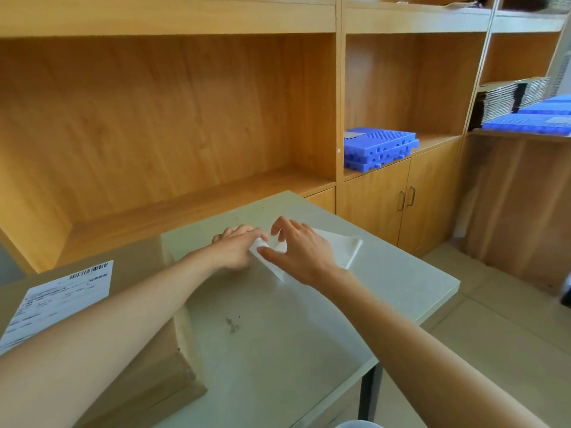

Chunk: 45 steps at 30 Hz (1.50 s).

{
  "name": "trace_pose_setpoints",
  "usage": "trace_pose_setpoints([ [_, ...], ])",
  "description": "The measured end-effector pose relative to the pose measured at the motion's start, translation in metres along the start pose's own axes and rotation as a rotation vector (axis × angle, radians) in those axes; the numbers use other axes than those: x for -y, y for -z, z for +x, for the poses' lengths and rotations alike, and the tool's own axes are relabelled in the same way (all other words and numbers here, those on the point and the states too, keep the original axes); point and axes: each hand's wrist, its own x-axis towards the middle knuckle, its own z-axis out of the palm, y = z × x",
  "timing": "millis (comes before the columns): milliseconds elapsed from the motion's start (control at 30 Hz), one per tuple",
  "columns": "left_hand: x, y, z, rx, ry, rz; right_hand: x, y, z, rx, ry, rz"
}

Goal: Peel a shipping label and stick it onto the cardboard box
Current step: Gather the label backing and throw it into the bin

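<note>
Grey tabletop fills my view, scuffed near its middle, with wooden shelving behind holding blue trays. I see my left hand and right hand both pinching a white label sheet lying on the table. Cardboard box sits at left, already bearing a printed label on top.

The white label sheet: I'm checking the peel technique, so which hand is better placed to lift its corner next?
Probably the right hand: its thumb and forefinger arch over the white label sheet at the raised corner, while the left hand lies flatter, seemingly pinning it.
</note>
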Motion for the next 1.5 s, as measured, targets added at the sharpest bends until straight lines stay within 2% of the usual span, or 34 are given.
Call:
trace_pose_setpoints([
  [167,0.003,0.001,0.000,-0.072,0.018,0.067,0.007,-0.004,-0.001,0.144,0.007,-0.099],
  [300,0.002,0.005,-0.006,-0.143,0.020,0.121,0.007,-0.004,-0.004,0.167,-0.004,-0.129],
  [567,-0.004,0.018,-0.027,-0.280,-0.058,0.090,0.013,0.021,-0.016,0.065,-0.057,-0.107],
  [933,-0.044,0.035,-0.062,-0.447,-0.152,0.132,0.021,0.069,-0.039,-0.022,-0.110,-0.141],
  [1233,-0.095,0.056,-0.086,-0.523,-0.221,0.172,0.019,0.124,-0.071,-0.115,-0.157,-0.218],
  [1500,-0.162,0.038,-0.100,-0.650,-0.348,0.188,-0.017,0.162,-0.115,-0.181,-0.245,-0.182],
])
